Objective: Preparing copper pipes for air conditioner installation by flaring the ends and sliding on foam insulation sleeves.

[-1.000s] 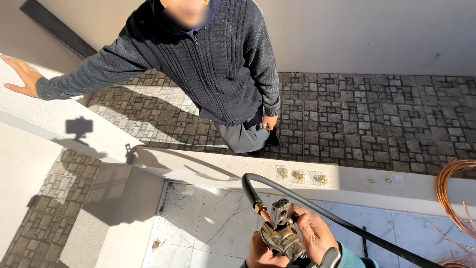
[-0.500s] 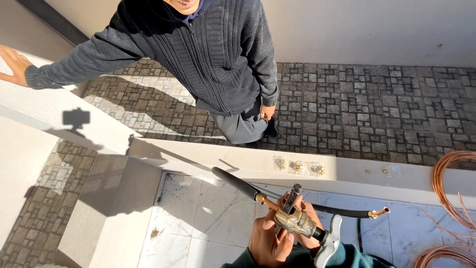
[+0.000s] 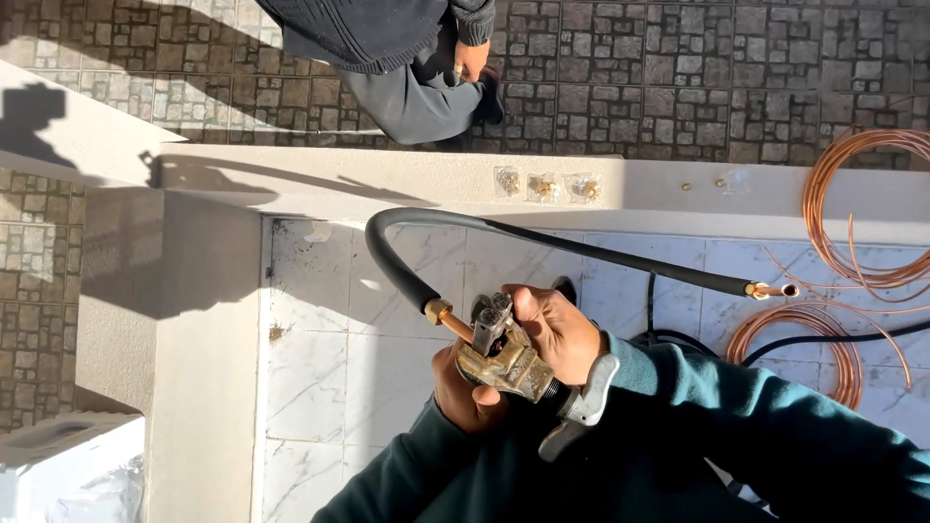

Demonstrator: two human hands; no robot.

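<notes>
While I looked down over the ledge, the shadowed white parapet wall (image 3: 208, 291) stood at the far left, with the patterned paving (image 3: 39, 291) below it on the outer side. Next came the marble floor tiles (image 3: 329, 368) inside the wall. Over them curved the black insulated pipe (image 3: 387, 261), bending round from the upper run down to its bare copper end with a brass nut (image 3: 438, 311). My left hand (image 3: 465, 392) sat just beside that end, underneath the tool, its fingers (image 3: 481, 404) curled up and pressed against the underside. The brass flaring tool (image 3: 504, 356) lay between my two hands, clamped round the copper end and tilted toward the nut. My right hand (image 3: 557, 334) came over the top of it, fingers (image 3: 528, 302) wrapped tight on the tool's head, with the grey handle (image 3: 581, 407) poking out below my wrist against my teal sleeve (image 3: 736, 426).

Above, on the white ledge (image 3: 387, 184), three small bagged brass fittings (image 3: 542, 186) lay in a row. Beyond the ledge stood another person in dark clothes (image 3: 397, 58), one hand (image 3: 471, 60) hanging by the leg. Further right the pipe's other end (image 3: 770, 289) showed bare copper, and coils of copper tube (image 3: 852, 213) lay at the far right, partly on the ledge and partly on the floor.
</notes>
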